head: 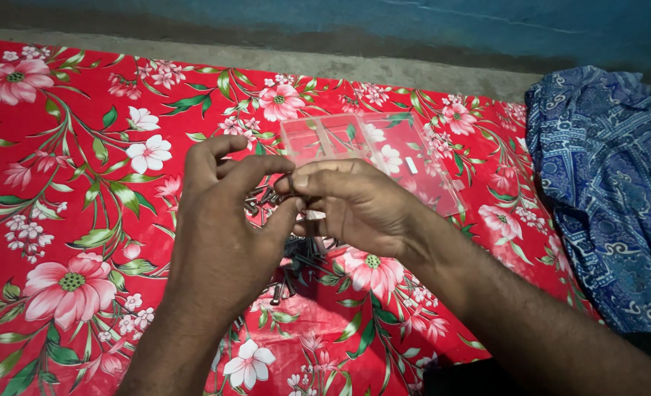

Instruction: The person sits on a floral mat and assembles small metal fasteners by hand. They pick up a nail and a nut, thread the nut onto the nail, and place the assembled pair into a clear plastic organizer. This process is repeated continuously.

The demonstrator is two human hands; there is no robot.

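I judge assembly in hand: my left hand [226, 213] and right hand [355, 202] pinch shut on one small screw [287, 183] above the loose screws [296, 264]; next needs careful alignment.

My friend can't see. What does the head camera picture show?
Two bare hands meet over a red flowered cloth: the left hand and right hand pinch something small between their fingertips, too hidden to identify. Small dark metal pieces lie under them, a clear plastic box sits just beyond, and a blue patterned cloth lies at right.
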